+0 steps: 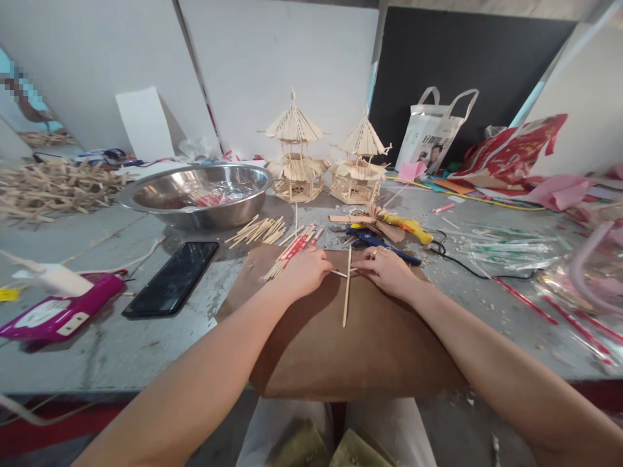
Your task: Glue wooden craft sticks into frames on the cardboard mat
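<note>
Over a brown board (341, 370), my left hand (311, 269) pinches the outer end of a thin wooden stick (339, 274). My right hand (387, 271) is closed, with thumb and fingers at the other side of the same crossing. Between both hands lies a longer wooden stick (345, 301), pointing away from me, and the thin stick meets it near its upper half. Whether the crosspiece is one stick or two, I cannot tell. Beside my left hand rest several chopsticks with red paper bands (296, 248). Beyond my right hand lies a blue-handled tool (382, 245).
Two stick pagoda models (294, 172) (357, 170) stand at the back. Leftward are a steel basin (150, 211), short sticks (257, 231), a phone (170, 280) and a purple device (73, 308). A yellow corded tool (411, 228) and plastic wrappers (511, 250) lie to the right.
</note>
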Demonstrator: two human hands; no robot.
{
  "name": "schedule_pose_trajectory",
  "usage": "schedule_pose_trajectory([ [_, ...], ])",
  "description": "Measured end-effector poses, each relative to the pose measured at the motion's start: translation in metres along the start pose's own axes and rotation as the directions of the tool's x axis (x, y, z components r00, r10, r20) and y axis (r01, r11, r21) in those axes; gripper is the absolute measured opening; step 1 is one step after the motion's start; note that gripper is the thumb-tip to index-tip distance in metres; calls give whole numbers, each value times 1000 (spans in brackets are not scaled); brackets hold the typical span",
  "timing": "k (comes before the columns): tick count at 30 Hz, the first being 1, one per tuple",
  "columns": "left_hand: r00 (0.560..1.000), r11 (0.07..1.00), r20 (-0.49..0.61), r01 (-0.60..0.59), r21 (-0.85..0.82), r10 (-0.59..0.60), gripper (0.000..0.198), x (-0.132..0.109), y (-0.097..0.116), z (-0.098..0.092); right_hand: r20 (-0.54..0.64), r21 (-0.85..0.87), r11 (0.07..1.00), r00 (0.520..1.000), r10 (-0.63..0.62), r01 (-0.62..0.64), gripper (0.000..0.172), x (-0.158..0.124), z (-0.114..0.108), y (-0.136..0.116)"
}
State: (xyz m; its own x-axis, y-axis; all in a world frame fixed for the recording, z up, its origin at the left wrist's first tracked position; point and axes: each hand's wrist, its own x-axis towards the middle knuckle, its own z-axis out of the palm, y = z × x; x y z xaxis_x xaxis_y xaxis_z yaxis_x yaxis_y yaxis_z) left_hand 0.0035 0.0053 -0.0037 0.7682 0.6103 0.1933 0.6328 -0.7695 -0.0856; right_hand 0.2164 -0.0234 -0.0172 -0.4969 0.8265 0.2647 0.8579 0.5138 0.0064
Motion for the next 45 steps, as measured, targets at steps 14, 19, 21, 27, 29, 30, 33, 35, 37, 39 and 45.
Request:
schedule_pose_trajectory([
  [14,1000,1000,20,17,-20,-17,24,1,7,-7,174,159,982,982,75,-103,23,-8,-18,6],
  [19,1000,999,12,16,-29,-15,23,1,7,-8,199,213,975,980,22,-65,24,-8,-18,5],
  [21,1000,999,12,18,-31,-18,23,0,7,-7,182,211,976,983,9,-48,26,-8,-17,5],
  [27,1000,999,18,14,-30,-14,23,0,6,-7,163,189,981,987,15,-46,28,-8,-12,6],
  [29,1000,1000,23,13,-28,-12,23,0,7,-7,170,176,983,985,18,-48,29,-8,-11,7],
  [30,1000,1000,24,12,-28,-11,23,0,7,-7,174,171,984,985,17,-48,29,-8,-11,7],
  [33,1000,999,23,11,-35,-11,24,0,7,-7,180,167,985,984,4,-35,29,-8,-12,7],
  [35,1000,999,27,11,-37,-10,24,1,7,-7,177,166,986,984,-1,-29,29,-8,-12,6],
  [37,999,999,32,10,-42,-9,24,1,7,-7,171,164,986,985,-1,-28,29,-8,-13,5],
  [39,999,999,31,10,-47,-8,24,1,7,-8,171,169,985,985,-5,-24,29,-9,-13,5],
  [45,999,998,39,26,-58,-24,23,1,8,-8,165,193,981,986,-29,-3,27,-8,-12,4],
])
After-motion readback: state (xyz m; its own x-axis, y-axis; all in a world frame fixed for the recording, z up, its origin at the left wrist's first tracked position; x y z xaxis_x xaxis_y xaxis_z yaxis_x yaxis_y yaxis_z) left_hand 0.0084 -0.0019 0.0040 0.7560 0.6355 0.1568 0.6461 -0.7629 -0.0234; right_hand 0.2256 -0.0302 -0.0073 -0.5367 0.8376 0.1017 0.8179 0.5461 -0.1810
